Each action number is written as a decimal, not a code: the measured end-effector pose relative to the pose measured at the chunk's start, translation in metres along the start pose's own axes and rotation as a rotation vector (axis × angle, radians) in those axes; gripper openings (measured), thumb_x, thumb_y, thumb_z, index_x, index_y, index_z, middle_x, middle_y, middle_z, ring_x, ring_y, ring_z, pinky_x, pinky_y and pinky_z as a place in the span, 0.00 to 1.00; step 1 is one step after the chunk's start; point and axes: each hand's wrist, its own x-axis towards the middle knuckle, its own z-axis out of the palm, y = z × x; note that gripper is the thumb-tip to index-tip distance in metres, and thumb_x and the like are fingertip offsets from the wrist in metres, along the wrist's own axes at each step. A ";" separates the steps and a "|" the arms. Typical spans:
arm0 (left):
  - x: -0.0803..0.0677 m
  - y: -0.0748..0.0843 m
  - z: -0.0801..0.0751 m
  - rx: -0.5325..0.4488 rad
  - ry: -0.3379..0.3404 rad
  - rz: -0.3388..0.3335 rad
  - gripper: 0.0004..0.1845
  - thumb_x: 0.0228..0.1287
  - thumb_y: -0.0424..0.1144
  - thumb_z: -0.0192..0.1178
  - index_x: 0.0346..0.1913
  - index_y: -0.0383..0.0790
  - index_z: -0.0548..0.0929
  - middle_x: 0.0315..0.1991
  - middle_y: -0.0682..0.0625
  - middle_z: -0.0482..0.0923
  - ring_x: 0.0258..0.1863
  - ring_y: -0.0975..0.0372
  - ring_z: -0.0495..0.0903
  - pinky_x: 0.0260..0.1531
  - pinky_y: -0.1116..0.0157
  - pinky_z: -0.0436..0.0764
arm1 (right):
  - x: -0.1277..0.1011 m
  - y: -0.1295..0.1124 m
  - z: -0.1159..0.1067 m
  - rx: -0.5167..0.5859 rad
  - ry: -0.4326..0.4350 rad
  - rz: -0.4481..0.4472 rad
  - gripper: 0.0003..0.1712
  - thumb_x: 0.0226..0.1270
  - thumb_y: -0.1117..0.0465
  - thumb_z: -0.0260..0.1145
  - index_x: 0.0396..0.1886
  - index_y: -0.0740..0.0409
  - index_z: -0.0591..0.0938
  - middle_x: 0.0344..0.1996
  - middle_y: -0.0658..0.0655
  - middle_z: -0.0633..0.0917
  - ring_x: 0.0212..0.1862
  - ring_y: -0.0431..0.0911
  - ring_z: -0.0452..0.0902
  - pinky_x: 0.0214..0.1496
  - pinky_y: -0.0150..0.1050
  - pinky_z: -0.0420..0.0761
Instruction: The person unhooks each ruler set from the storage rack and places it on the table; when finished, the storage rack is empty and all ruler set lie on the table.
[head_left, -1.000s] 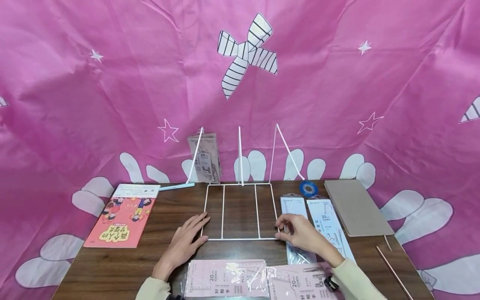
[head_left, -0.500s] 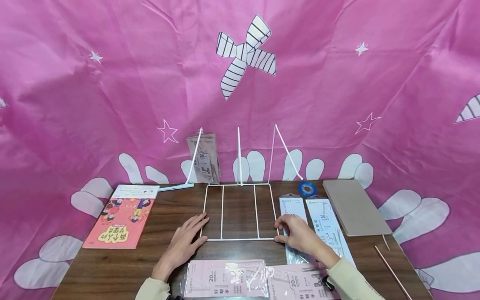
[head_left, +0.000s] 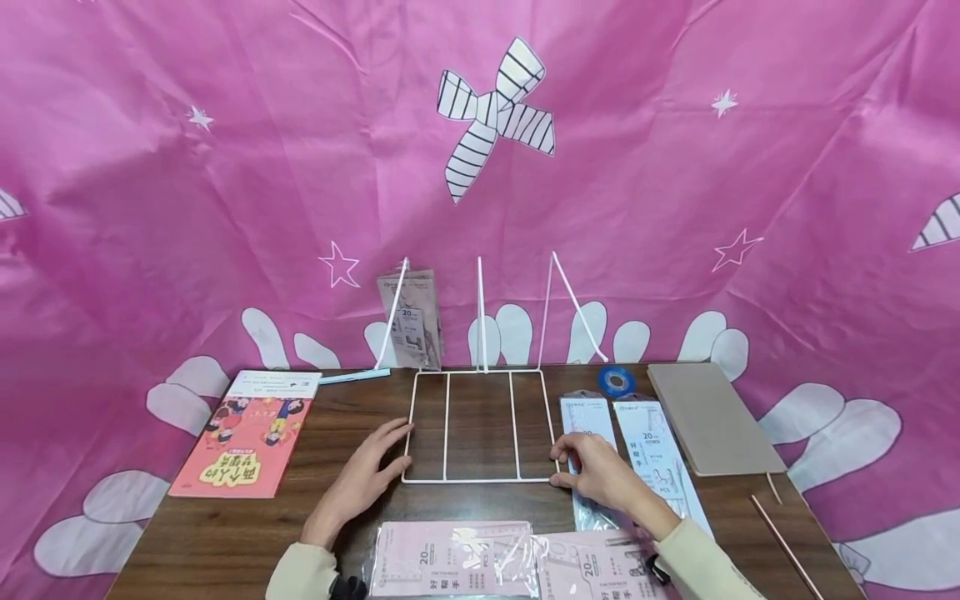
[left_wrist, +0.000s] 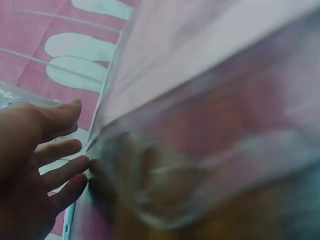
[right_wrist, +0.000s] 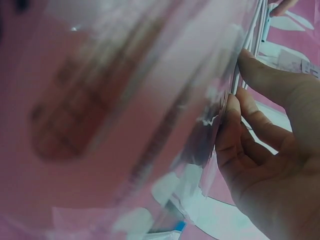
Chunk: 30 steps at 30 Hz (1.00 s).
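Currently the white wire book rack lies base-flat mid-worktop, dividers up at the back against the pink backdrop. Left hand is spread flat, fingertips touching its near-left corner; right hand pinches the near-right corner wire. Likely light, stiff, thin wire, probably slick, so best taken at the corners or side rails, not the dividers.

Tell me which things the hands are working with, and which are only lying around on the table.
In use: white wire rack, left hand touching its left edge, right hand pinching its right front corner.

Lying about: picture book, blue tape roll, grey notebook, packaged rulers.
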 end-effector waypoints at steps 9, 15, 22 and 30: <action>0.037 -0.018 -0.017 -0.266 0.174 -0.032 0.19 0.69 0.25 0.66 0.62 0.29 0.84 0.54 0.34 0.85 0.49 0.47 0.86 0.46 0.69 0.84 | -0.002 0.001 -0.001 0.011 -0.004 0.003 0.15 0.54 0.59 0.85 0.36 0.51 0.85 0.29 0.43 0.82 0.25 0.34 0.68 0.29 0.31 0.71; 0.069 -0.019 -0.034 -0.494 0.392 -0.182 0.17 0.67 0.23 0.67 0.57 0.28 0.85 0.53 0.31 0.85 0.45 0.61 0.86 0.47 0.76 0.82 | 0.000 0.002 0.001 0.011 -0.001 0.002 0.15 0.54 0.58 0.85 0.36 0.50 0.86 0.29 0.43 0.82 0.25 0.33 0.68 0.29 0.31 0.71; 0.109 -0.016 -0.044 -0.617 0.473 -0.209 0.18 0.67 0.23 0.67 0.58 0.25 0.82 0.50 0.33 0.84 0.45 0.63 0.83 0.51 0.71 0.82 | 0.000 0.004 0.000 0.026 -0.002 -0.009 0.14 0.55 0.59 0.85 0.36 0.51 0.86 0.29 0.44 0.83 0.26 0.34 0.69 0.29 0.31 0.72; 0.126 -0.016 -0.042 -0.684 0.480 -0.190 0.17 0.68 0.24 0.66 0.57 0.20 0.80 0.54 0.25 0.81 0.45 0.63 0.84 0.51 0.70 0.80 | 0.000 0.005 0.001 0.025 -0.006 -0.005 0.15 0.55 0.58 0.85 0.36 0.51 0.86 0.30 0.44 0.83 0.26 0.34 0.70 0.30 0.31 0.73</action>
